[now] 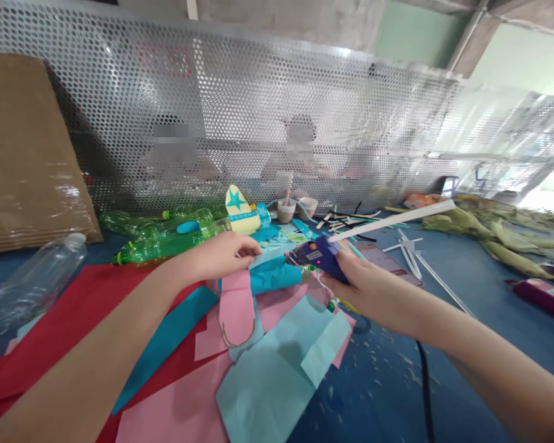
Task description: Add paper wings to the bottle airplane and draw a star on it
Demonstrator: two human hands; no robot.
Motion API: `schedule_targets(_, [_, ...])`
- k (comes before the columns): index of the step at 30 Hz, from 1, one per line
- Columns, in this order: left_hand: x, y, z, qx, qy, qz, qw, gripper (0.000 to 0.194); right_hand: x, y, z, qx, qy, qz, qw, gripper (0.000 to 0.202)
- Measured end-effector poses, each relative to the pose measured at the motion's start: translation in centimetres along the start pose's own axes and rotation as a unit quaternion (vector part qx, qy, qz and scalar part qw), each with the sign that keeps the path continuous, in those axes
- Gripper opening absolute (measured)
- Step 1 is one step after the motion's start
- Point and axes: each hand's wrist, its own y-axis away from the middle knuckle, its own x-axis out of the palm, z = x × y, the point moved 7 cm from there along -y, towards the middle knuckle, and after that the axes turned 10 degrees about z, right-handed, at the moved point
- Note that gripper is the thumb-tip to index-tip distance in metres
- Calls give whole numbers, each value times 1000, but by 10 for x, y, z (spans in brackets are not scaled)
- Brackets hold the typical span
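Observation:
In my right hand [360, 283] is a blue hot glue gun [325, 255], a small red light glowing on its side. A long white glue stick [392, 221] sticks out of its back, and its nozzle points left. My left hand [224, 253] has its fingers curled on the edge of a light blue paper strip [268, 255]. Just below that strip lies a turquoise paper-wrapped roll [277, 275]. A rounded pink paper piece [237, 311] hangs from the roll's left end, toward me. The glue gun's nozzle is close to the strip's right end.
Light blue sheets [268, 375] and red paper [87, 307] cover the near table. Green plastic bottles [161, 246] and a yellow paper-covered bottle [244, 221] stand behind. A clear bottle [37, 277] lies left. Corn husks [484, 227] and a black cord [425, 381] are right.

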Motion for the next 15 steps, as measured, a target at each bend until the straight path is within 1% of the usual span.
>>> schedule_targets(2, [0,0,1,3,-3,0,1000,23,2,-1,5,-9,-10,3,1000,14])
schedule_targets(6, [1,-1,2,12,-11,-1,1000,25,6,-5,14,9,-3,21,1000,9])
schedule_targets(9, [1,-1,2,8,-13,0,1000,26,8,-8,21,-2,-8,32,999,10])
schedule_targets(12, [2,-1,4,4,-2,1,1000,27,4,-8,22,-16,-29,17,999,11])
schedule_targets(15, [2,-1,5,6,9,-2,1000,26,-4,-6,16,-18,-45,-3,999,13])
